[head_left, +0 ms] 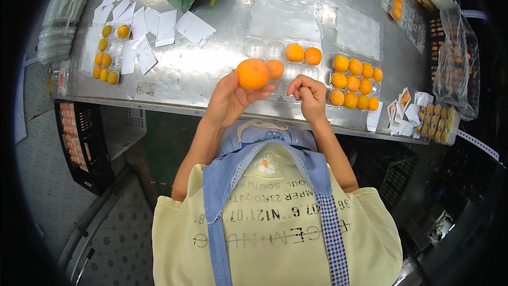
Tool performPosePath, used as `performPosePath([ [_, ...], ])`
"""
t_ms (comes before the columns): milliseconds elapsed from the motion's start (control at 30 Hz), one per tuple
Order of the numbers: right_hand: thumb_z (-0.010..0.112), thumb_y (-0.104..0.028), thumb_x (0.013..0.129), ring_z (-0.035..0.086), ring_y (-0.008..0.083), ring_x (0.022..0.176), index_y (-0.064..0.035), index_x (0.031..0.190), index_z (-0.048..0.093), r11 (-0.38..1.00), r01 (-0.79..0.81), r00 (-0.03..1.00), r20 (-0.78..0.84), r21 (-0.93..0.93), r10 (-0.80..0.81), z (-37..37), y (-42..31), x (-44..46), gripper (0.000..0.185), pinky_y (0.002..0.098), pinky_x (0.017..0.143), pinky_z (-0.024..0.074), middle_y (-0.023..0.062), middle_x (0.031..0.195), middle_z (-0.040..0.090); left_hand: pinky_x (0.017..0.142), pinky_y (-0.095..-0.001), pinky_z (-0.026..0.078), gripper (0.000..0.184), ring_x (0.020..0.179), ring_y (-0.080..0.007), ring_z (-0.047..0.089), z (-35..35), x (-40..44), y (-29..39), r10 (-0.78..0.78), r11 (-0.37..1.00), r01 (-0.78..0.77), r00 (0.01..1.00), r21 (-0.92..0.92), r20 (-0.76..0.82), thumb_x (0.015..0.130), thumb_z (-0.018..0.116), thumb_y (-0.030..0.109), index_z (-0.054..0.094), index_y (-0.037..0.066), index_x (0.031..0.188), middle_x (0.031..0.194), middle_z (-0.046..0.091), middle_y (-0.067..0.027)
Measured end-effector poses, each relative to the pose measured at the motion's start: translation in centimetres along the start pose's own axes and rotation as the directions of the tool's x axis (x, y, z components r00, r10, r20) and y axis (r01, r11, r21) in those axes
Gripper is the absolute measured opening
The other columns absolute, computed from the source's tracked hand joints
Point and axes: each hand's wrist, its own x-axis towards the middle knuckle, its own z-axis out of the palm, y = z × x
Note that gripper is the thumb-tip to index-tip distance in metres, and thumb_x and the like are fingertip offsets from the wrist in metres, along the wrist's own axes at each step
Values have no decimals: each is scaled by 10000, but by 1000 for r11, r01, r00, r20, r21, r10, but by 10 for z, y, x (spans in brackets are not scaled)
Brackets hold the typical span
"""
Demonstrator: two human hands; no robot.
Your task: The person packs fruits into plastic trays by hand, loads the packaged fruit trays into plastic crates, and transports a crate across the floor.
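Left hand [230, 95] is cupping a roundish orange [253, 73], fingers half-curled, by the left side of the clear tray [274, 48]. Right hand [311, 95] is hanging curled, rightward of the fruit — cannot tell if it's holding anything.

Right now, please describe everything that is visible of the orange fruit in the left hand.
The orange fruit looks round and whole, bright, with smooth-looking skin. The left hand holds it up, thumb and fingers touching it; in this view it partly covers another fruit. Its underside is hidden.
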Motion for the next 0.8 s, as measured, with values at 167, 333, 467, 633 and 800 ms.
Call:
performPosePath([
  [167,640,-157,823,383,39,557,-23,881,618,986,-95,995,11,-139,98,10,-5,1,148,197,513,312,-52,648,493,726,-278,500,646,818,-186,593,-8,3,-9,-114,989,102,987,-111,-111,963,243,522,416,-18,1270,1152,558,-182],
  [333,729,-188,737,436,66,642,-56,1050,596,972,95,995,28,-213,-91,18,-16,7,365,220,576,365,-14,854,554,696,-268,480,622,771,-160,581,-14,5,-16,-208,977,211,951,-12,-229,947,289,551,475,19,1212,996,612,-131],
  [467,760,-202,688,459,99,689,-67,1098,592,963,91,991,116,-253,-63,23,-19,9,463,254,604,406,19,932,561,697,-273,494,568,769,-131,593,-11,7,-22,-262,925,338,897,171,-356,949,334,529,519,39,1169,945,619,-88],
  [633,772,-213,671,488,114,677,-61,1116,578,960,-22,999,26,-278,30,7,8,5,509,255,609,425,27,913,562,683,-249,471,588,791,-127,582,-14,6,-20,-237,785,426,877,450,-418,937,377,527,524,7,1169,972,609,-87],
  [800,770,-186,667,503,106,639,-47,1078,589,938,-111,971,-239,-328,31,-36,23,12,471,238,586,429,40,908,550,632,-262,460,409,729,-123,561,-51,-1,-19,146,588,288,881,755,-450,862,613,328,557,42,1148,942,607,-67],
])
